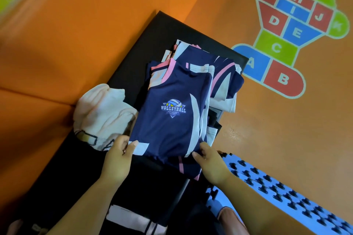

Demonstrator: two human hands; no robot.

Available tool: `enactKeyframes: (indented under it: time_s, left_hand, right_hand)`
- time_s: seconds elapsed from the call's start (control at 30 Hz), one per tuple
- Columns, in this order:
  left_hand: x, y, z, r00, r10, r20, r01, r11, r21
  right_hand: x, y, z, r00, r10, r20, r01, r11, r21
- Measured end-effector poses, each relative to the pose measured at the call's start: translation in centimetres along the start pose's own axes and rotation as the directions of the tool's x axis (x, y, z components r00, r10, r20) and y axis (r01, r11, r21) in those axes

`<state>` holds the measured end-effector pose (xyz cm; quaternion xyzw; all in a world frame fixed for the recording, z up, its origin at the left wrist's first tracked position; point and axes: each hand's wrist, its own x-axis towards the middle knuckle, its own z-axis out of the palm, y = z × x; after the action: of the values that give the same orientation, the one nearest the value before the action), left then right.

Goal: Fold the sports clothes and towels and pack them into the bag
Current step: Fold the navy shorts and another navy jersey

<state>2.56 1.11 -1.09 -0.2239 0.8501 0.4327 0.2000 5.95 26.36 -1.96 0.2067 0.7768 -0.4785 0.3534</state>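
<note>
A folded navy jersey point(170, 120) with a "Volleyball Camp" logo lies on top of a stack of navy, pink and white sports clothes point(219, 74) on a black mat point(152, 30). My left hand point(118, 158) pinches the jersey's near left corner, thumb on its white stripe. My right hand point(210, 160) grips the near right corner with its fingers curled under the edge. A rumpled white towel point(103, 112) sits just left of the jersey. The bag cannot be made out for sure.
Orange padded floor point(86, 34) surrounds the mat. A lettered hopscotch print point(292, 25) is at the far right. Blue interlocking foam tiles point(286, 192) lie at the near right. More dark and white fabric point(129, 217) lies at the bottom edge.
</note>
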Motion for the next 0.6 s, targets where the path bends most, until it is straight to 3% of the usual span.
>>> enactKeyframes:
  time_s: [0.17,0.43,0.6]
  left_hand:
    - [-0.6,1.3,-1.7,0.996,0.058,0.061,-0.053,0.995,-0.080]
    - [-2.4,7.8,-5.1,0.983,0.173,0.061,-0.160,0.971,-0.179]
    - [-3.7,13.9,-8.5,0.960,0.281,0.008,-0.281,0.959,-0.048]
  right_hand:
    - [-2.2,-1.4,-0.9,0.993,-0.062,-0.105,0.081,0.977,0.198]
    - [-5.3,-6.7,-4.6,0.898,-0.137,-0.418,0.217,0.964,0.151]
    - [-8.4,-11.7,-7.8,0.873,-0.194,-0.447,0.277,0.952,0.129]
